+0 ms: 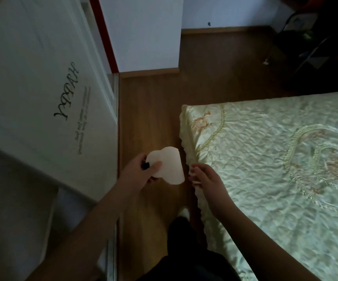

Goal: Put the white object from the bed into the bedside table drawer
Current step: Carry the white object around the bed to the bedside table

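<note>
A: Quick count. What's in frame?

B: Two hands, one white object (pixel 167 165), one bed (pixel 275 159), one white wardrobe door (pixel 42 88) with cursive lettering on it. Wooden floor (pixel 150 110) runs between wardrobe and bed. One foot (pixel 184 212) in a pale shoe or sock is visible below the hands, plus dark trousers.

A: Bedside table? Drawer?

B: Can't tell. There is dark clutter (pixel 310 37) at top right, too dim to name.

A: Where's the white object?

B: Off the bed, held in the air over the floor strip, just left of the mattress corner. It's flat with a lobed, cloud-like outline.

A: Which hand?

B: Left hand (pixel 139 173). Thumb is pressed on the object's near face, fingers wrapped behind its left edge. There is one small dark thing (pixel 145 165) at the thumb side, either part of the object or a separate item, can't tell.

A: Right hand?

B: Right hand (pixel 204 177) is just right of the object, apart from it, at the bed's frilled edge. Fingers are loosely spread and slightly curled. Something pale shows under the fingertips; it may be the bedcover frill, unclear, so can't say whether it's holding anything.

A: Bedcover?

B: Pale green-yellow, quilted, embroidered motifs.
</note>
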Demonstrator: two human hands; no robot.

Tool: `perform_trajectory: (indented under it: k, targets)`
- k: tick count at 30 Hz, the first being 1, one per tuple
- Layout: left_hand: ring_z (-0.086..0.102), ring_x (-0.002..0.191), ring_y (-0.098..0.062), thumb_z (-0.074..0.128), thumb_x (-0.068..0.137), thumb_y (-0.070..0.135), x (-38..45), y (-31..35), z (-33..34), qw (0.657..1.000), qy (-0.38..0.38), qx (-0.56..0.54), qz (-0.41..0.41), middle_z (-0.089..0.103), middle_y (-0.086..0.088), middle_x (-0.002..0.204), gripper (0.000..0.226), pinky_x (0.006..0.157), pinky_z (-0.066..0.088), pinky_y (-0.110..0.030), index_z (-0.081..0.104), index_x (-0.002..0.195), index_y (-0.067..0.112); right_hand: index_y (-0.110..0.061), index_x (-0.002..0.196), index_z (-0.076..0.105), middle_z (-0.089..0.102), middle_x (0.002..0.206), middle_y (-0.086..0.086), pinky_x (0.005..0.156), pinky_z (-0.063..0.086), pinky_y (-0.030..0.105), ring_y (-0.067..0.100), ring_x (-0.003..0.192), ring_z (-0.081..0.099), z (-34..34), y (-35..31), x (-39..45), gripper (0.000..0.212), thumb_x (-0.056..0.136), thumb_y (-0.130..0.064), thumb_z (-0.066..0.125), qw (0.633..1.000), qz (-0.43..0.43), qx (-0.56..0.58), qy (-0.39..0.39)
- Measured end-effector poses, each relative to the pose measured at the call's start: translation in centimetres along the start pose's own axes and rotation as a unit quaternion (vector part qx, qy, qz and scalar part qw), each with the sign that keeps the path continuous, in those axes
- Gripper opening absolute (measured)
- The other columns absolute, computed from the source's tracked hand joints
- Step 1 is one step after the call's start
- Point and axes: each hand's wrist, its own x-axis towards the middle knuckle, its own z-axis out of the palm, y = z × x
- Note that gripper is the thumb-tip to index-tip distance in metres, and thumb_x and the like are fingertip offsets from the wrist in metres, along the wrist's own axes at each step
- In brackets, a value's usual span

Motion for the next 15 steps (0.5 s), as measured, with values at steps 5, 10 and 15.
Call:
perform_trajectory:
  k: [5,10,15]
  targets:
    - [0.072,0.073,-0.01,0.064,0.066,0.067,10.8,3.5,0.7,1.0,-0.01,0.016,-0.014,0.068,0.008,0.097,0.041,0.061,0.057,-0.021,0.051,0.097,0.044,-0.029,0.111,0.063,0.07,0.099,-0.002,0.076,0.054,0.033,0.019,0.091,0.069,-0.8,-3.5,12.1,0.018,0.098,-0.033,0.051,1.0,-0.001,-0.006,-0.027]
    - [0.07,0.067,-0.009,0.065,0.06,0.073,19.9,8.1,-0.3,0.999,-0.007,0.042,-0.016,0.073,0.009,0.084,0.045,0.059,0.056,-0.022,0.057,0.094,0.045,-0.024,0.121,0.06,0.069,0.106,-0.003,0.07,0.049,0.025,0.013,0.093,0.068,-1.6,-9.3,22.2,0.028,0.098,-0.035,0.05,0.998,-0.01,-0.008,-0.064]
    - [0.069,0.063,-0.016,0.069,0.073,0.06,28.2,10.3,-2.2,0.998,-0.013,0.053,-0.018,0.072,0.003,0.09,0.04,0.062,0.059,-0.03,0.06,0.104,0.036,-0.025,0.117,0.061,0.07,0.105,0.0,0.077,0.053,0.03,0.016,0.094,0.069,-1.4,-12.9,30.6,0.022,0.099,-0.031,0.05,0.998,-0.017,0.018,-0.057]
